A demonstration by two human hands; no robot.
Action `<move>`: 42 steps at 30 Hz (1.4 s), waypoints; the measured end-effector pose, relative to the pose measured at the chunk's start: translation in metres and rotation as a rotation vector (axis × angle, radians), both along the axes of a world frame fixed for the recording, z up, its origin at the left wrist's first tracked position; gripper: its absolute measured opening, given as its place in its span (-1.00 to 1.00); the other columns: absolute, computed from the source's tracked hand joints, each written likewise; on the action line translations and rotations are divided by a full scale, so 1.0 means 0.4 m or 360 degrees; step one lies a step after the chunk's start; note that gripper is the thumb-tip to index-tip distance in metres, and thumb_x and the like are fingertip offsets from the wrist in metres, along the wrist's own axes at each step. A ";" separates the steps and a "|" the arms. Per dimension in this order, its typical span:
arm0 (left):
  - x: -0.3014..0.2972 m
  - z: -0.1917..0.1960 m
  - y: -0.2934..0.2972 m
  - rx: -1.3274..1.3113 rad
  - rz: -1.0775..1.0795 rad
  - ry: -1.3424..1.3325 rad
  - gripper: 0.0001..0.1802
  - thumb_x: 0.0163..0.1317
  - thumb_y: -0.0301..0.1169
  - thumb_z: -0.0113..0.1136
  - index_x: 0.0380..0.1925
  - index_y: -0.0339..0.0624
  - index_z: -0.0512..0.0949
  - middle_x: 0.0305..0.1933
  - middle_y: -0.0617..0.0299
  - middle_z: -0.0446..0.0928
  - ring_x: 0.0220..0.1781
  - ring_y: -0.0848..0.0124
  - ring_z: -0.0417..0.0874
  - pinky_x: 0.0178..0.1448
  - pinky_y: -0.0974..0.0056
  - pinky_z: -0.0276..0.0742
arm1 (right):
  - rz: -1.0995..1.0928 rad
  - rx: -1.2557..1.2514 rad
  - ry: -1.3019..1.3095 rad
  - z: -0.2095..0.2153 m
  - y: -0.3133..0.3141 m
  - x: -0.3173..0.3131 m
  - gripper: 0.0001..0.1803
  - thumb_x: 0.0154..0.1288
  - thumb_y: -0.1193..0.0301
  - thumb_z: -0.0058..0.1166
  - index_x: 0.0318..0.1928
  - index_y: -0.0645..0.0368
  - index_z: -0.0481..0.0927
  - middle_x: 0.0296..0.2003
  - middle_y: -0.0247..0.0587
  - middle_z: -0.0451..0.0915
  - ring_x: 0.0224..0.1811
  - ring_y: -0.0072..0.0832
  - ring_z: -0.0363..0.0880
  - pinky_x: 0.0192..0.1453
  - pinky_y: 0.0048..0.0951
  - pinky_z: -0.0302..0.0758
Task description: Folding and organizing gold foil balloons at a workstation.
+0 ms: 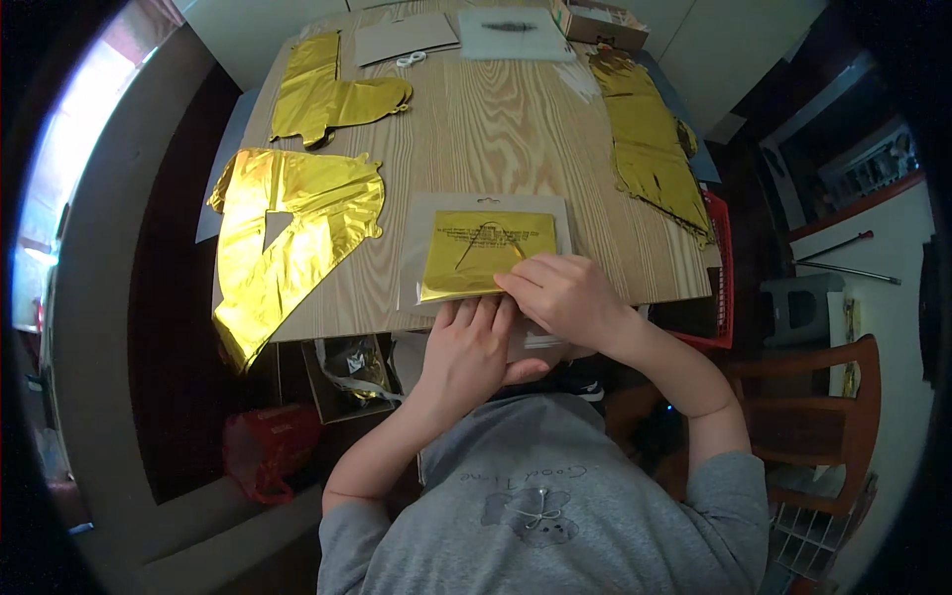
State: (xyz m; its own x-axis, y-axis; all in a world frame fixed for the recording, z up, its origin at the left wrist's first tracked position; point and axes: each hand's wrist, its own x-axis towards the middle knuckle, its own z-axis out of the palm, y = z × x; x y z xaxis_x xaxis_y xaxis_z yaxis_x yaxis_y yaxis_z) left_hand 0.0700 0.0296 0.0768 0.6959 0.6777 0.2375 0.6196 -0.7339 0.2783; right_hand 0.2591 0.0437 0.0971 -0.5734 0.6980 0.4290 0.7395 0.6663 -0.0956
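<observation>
A folded gold foil balloon [484,253] lies in a clear plastic sleeve [421,223] at the near edge of the wooden table [496,119]. My right hand [565,297] pinches the lower right edge of the folded gold foil. My left hand [471,352] lies flat under and against the sleeve's near end, fingers together, at the table edge. Both forearms come up from my grey shirt.
Flat gold foil balloons lie on the table: one at the left [288,233], one at the far left [327,94], one along the right edge [650,144]. Cardboard sheets [407,38] and a box [600,22] sit at the back. A red basket [719,268] and wooden chair [823,416] stand right.
</observation>
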 end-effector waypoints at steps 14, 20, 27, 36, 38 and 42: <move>0.019 -0.033 -0.011 -0.0054 0.0152 0.0021 -0.12 0.08 0.23 0.14 0.15 -0.33 0.39 0.14 -0.10 0.42 0.22 -0.05 0.41 0.29 -0.13 0.22 | -0.0005 0.0038 -0.0028 -0.017 -0.024 -0.005 -0.70 0.01 0.39 0.16 -0.18 0.20 0.64 -0.33 -0.32 0.61 -0.28 -0.43 0.61 -0.31 -0.40 0.55; -0.023 -0.022 -0.065 -0.0007 0.0175 0.0074 -0.18 0.07 0.00 0.31 0.23 -0.30 0.34 0.29 -0.13 0.30 0.38 -0.06 0.27 0.43 -0.17 0.09 | -0.0023 0.0063 0.0026 -0.020 -0.025 -0.005 -0.72 0.00 0.43 0.17 -0.19 0.18 0.64 -0.34 -0.33 0.61 -0.29 -0.45 0.61 -0.32 -0.42 0.55; -0.042 -0.031 -0.092 -0.0011 0.0221 0.0015 -0.20 0.06 -0.06 0.33 0.23 -0.32 0.35 0.28 -0.11 0.31 0.35 0.00 0.30 0.45 -0.13 0.11 | -0.0024 0.0087 0.0018 -0.024 -0.025 -0.006 -0.73 0.02 0.43 0.16 -0.20 0.16 0.64 -0.36 -0.36 0.60 -0.31 -0.46 0.61 -0.34 -0.44 0.54; -0.009 -0.040 -0.055 0.0113 0.0229 0.0019 -0.18 0.07 0.17 0.20 0.10 -0.32 0.44 0.07 0.00 0.47 0.16 0.08 0.46 0.25 0.04 0.30 | -0.0006 0.0163 -0.0004 -0.040 -0.031 -0.008 -0.74 0.03 0.36 0.09 -0.22 0.13 0.60 -0.44 -0.39 0.51 -0.33 -0.49 0.56 -0.33 -0.45 0.50; 0.000 -0.050 -0.048 0.0051 0.0228 0.0016 -0.17 0.07 0.24 0.15 0.07 -0.32 0.46 0.05 0.00 0.48 0.13 0.09 0.48 0.20 0.06 0.33 | -0.0009 0.0103 -0.0004 -0.036 -0.037 -0.010 -0.73 0.02 0.39 0.12 -0.21 0.15 0.63 -0.40 -0.38 0.56 -0.32 -0.48 0.59 -0.34 -0.46 0.52; 0.019 -0.053 -0.036 0.0010 0.0200 0.0034 -0.14 0.05 0.33 0.10 -0.01 -0.30 0.51 -0.01 0.00 0.52 0.07 0.09 0.53 0.16 0.07 0.36 | 0.0006 0.0041 -0.0007 -0.042 -0.043 -0.012 -0.71 0.00 0.40 0.13 -0.20 0.15 0.64 -0.35 -0.36 0.59 -0.30 -0.47 0.60 -0.33 -0.44 0.53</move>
